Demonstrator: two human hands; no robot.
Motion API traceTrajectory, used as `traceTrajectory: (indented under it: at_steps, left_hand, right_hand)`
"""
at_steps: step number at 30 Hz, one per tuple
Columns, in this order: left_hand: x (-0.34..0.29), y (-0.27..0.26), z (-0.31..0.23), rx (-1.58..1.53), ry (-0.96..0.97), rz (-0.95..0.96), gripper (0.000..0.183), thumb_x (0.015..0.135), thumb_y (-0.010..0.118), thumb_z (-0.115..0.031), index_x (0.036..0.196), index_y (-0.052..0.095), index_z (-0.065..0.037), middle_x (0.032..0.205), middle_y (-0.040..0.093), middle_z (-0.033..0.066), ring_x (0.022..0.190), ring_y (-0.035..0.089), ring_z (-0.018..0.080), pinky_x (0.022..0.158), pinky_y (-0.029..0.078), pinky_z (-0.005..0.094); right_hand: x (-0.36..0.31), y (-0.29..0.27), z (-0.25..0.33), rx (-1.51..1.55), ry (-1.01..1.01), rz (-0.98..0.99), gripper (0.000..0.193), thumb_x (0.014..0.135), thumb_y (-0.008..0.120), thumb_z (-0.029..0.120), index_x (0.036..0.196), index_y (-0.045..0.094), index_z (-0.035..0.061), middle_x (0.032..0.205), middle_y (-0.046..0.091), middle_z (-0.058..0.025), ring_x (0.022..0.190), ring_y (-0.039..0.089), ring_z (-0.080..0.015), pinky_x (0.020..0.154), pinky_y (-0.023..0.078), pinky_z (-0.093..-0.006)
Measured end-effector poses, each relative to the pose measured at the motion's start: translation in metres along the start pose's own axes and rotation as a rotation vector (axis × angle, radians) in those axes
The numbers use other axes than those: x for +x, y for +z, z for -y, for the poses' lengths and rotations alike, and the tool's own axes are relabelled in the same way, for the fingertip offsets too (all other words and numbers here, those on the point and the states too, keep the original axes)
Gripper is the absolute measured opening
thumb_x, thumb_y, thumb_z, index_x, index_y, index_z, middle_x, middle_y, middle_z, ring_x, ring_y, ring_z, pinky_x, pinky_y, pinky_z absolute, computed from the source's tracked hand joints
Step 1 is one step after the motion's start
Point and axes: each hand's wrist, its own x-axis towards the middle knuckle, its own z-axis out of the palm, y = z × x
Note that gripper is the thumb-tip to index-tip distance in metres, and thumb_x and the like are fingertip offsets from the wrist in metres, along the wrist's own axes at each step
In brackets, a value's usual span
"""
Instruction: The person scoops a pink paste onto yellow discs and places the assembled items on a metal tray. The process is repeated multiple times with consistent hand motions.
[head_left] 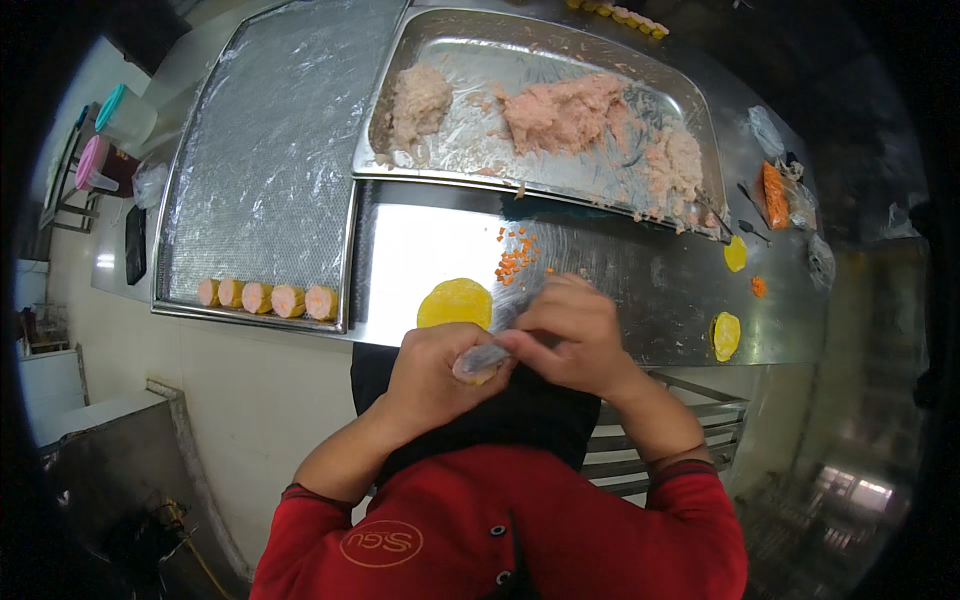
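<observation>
My left hand point(430, 372) is wrapped round a dumpling point(472, 377), a yellow wrapper with pale pink meat filling at its top. In my right hand point(572, 335) is a small metal spatula point(484, 357), its blade lying over the filling. The spatula's handle is mostly hidden by my fingers. Just beyond my left hand, a stack of round yellow wrappers point(455, 302) lies on the steel table point(410, 240). Orange diced carrot point(514, 262) is scattered to the right of the wrappers.
A deep steel pan point(440, 176) with mounds of pink minced meat point(568, 112) stands beyond. On the left, a film-covered mesh tray point(260, 130) holds a row of dumplings point(257, 297) at its near edge. More wrappers point(727, 336) and a carrot bag point(775, 195) lie to the right.
</observation>
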Motion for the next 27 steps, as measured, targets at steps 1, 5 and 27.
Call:
traceTrajectory:
  at_steps: [1, 5, 27]
  left_hand:
    - [0.001, 0.000, 0.000, 0.005, -0.003, -0.003, 0.020, 0.078, 0.088, -0.013, 0.084, 0.070, -0.006, 0.076, 0.072, 0.0124, 0.067, 0.071, 0.0274, 0.061, 0.055, 0.0350]
    - [0.003, -0.003, 0.000, 0.041, -0.091, -0.009, 0.020, 0.078, 0.087, -0.015, 0.085, 0.070, -0.005, 0.077, 0.071, 0.0138, 0.069, 0.071, 0.0324, 0.062, 0.056, 0.0370]
    - [0.003, -0.014, 0.032, -0.159, -0.137, -0.061, 0.029, 0.080, 0.091, -0.015, 0.097, 0.068, -0.009, 0.084, 0.076, 0.0068, 0.077, 0.075, 0.0164, 0.072, 0.059, 0.0305]
  right_hand:
    - [0.000, 0.001, 0.000, 0.019, 0.045, -0.049, 0.021, 0.080, 0.087, 0.020, 0.074, 0.072, 0.0069, 0.070, 0.064, -0.0074, 0.064, 0.062, -0.0259, 0.062, 0.045, -0.0387]
    - [0.000, 0.005, 0.000, 0.011, 0.098, -0.076, 0.020, 0.080, 0.086, 0.018, 0.073, 0.071, 0.0070, 0.069, 0.064, -0.0075, 0.063, 0.062, -0.0264, 0.062, 0.047, -0.0390]
    - [0.166, -0.005, -0.082, -0.512, 0.253, 0.143, 0.020, 0.094, 0.065, 0.008, 0.109, 0.078, 0.0041, 0.096, 0.074, -0.0218, 0.088, 0.071, -0.0405, 0.079, 0.055, -0.0479]
